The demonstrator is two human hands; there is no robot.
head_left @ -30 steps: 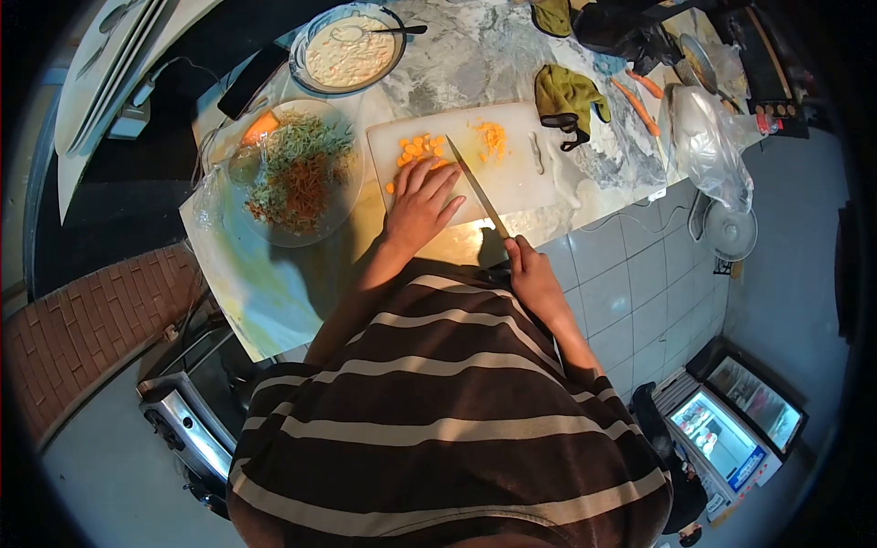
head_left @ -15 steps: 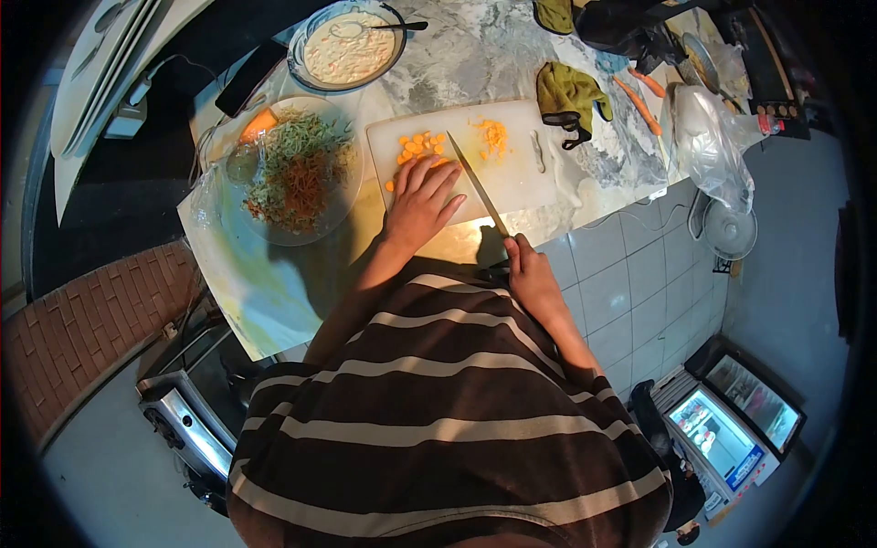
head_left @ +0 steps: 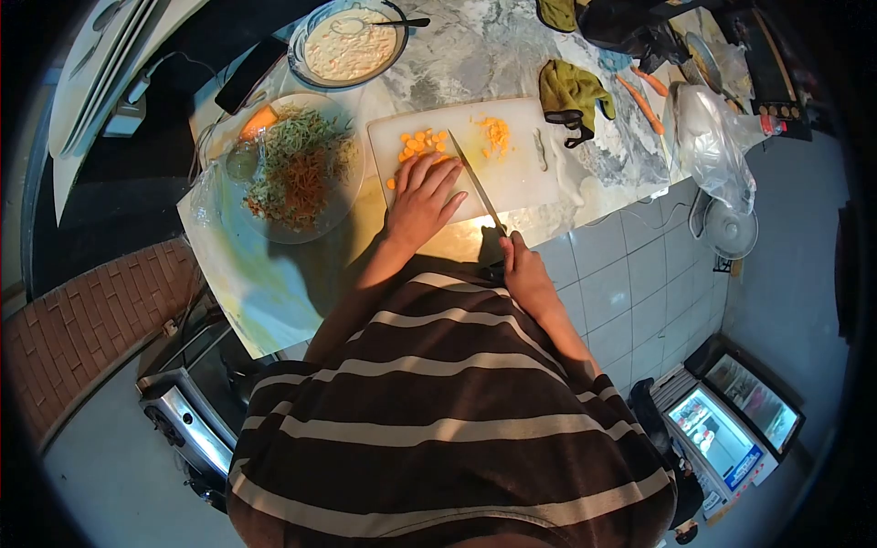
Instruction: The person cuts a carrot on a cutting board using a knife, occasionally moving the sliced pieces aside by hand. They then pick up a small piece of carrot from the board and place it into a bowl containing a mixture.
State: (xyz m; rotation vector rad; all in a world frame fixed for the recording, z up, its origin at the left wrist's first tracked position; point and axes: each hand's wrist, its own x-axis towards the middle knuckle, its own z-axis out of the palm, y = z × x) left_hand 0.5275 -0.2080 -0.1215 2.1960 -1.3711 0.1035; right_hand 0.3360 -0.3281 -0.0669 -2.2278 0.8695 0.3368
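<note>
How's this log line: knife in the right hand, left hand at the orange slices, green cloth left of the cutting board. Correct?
One error: the green cloth lies to the right of the cutting board, not left, per the head view. Rest stands: knife in the right hand, left hand at the orange slices.

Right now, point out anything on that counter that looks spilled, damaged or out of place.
The clear plastic bag at the right overhangs the counter, so it looks precariously placed. A crumpled olive-green cloth lies beside the cutting board, odd so near the chopped orange pieces.
</note>
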